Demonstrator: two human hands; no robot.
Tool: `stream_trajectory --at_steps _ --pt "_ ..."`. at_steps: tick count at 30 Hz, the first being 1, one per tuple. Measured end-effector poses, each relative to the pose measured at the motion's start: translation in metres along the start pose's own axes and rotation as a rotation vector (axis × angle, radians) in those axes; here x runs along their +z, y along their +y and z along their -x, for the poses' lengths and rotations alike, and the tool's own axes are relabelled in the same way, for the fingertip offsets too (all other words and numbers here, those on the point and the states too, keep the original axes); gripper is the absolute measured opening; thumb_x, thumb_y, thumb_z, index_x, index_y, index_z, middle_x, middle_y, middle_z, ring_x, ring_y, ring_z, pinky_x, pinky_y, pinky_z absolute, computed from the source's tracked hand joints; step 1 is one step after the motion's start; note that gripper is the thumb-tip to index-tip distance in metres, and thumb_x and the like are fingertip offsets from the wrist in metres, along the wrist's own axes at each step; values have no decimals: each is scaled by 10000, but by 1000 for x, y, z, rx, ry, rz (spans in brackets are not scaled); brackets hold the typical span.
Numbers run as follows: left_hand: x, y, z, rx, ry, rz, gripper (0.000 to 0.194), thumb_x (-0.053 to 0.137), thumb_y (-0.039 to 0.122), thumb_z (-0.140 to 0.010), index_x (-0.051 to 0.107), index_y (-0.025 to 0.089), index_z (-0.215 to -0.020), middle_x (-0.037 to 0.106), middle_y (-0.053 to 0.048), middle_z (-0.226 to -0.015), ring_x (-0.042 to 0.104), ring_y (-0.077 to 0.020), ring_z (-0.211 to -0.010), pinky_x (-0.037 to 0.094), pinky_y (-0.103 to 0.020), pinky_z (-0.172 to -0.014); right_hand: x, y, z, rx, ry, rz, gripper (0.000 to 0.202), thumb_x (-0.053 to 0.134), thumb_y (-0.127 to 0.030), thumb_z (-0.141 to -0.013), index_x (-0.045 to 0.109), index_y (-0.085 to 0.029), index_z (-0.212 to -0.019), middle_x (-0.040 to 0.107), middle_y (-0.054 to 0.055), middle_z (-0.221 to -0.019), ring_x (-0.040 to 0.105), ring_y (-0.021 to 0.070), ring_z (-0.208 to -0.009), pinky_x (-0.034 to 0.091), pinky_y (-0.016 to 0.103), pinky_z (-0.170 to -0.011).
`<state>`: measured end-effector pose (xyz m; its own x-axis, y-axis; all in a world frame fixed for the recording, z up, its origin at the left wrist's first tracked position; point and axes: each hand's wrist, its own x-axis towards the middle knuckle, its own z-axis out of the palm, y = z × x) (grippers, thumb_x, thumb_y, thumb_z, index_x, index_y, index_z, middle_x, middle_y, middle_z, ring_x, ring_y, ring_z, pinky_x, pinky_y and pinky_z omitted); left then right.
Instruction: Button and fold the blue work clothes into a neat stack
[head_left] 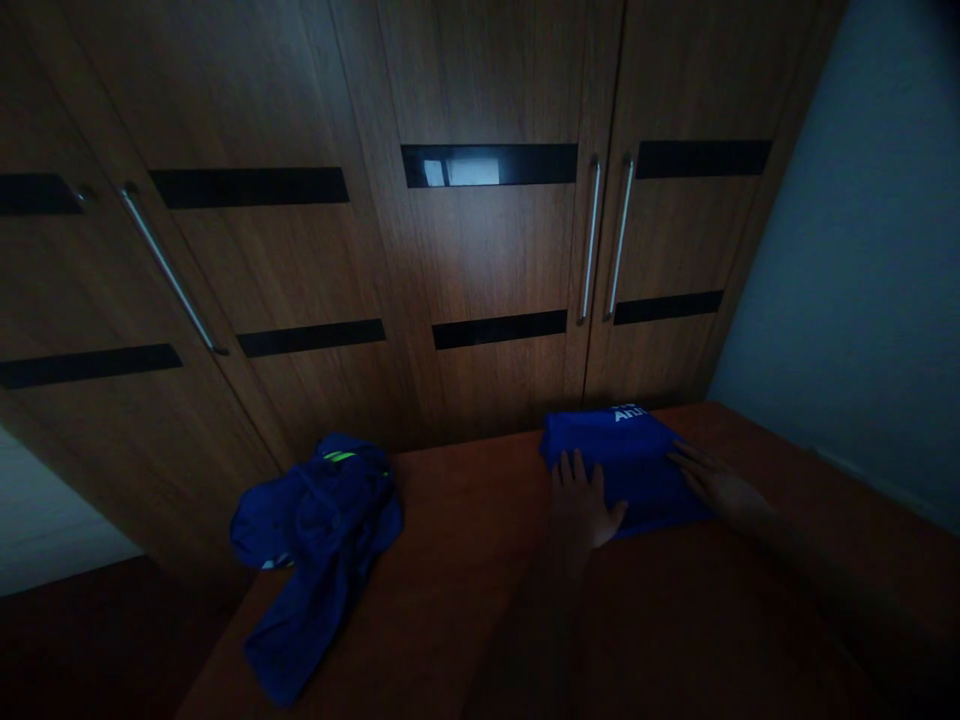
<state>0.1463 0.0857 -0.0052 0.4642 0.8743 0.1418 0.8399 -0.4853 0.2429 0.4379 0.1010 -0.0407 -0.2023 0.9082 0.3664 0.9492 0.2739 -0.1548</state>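
Observation:
A folded blue garment (637, 465) with white lettering near its far edge lies flat on a reddish-brown table (465, 560). On its near left side rests my left hand (583, 500), fingers spread and thumb out to the right. My right hand (716, 480) lies along the garment's right edge with its fingers stretched out. Neither hand grips the cloth. Toward the table's left end is a second blue garment (330, 530), crumpled, with a bright green mark on it and one part trailing toward me.
A wooden wardrobe (487, 255) with dark inlaid strips and long metal handles (591, 240) stands right behind the table. At the right is a pale wall (847, 300). The room is dim, and the dark floor (90, 640) shows at lower left.

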Motion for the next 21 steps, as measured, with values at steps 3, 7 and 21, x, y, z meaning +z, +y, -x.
stream_trajectory --at_steps 3,7,21 --pt "0 -1 -1 -3 9 2 821 243 701 -800 291 165 -1421 150 -149 -1534 50 -390 -1390 77 -561 -1087 1 1 -1 7 -12 -2 515 307 -452 -889 536 -193 -1271 383 85 -1443 385 250 -1298 308 422 -1090" --pt "-1 -2 1 4 22 0 762 224 652 -836 290 164 -1417 157 -155 -1530 63 -374 -1393 68 -546 -1092 3 2 -1 3 -7 10 525 299 -455 -892 530 -184 -1278 383 90 -1442 375 251 -1304 304 423 -1092" --pt "-5 -6 16 49 80 60 618 305 532 -869 372 173 -1368 248 -137 -1503 156 -338 -1386 137 -515 -1112 6 10 -3 22 -14 -48 528 329 -473 -876 541 -187 -1265 429 89 -1413 426 247 -1269 329 420 -1076"
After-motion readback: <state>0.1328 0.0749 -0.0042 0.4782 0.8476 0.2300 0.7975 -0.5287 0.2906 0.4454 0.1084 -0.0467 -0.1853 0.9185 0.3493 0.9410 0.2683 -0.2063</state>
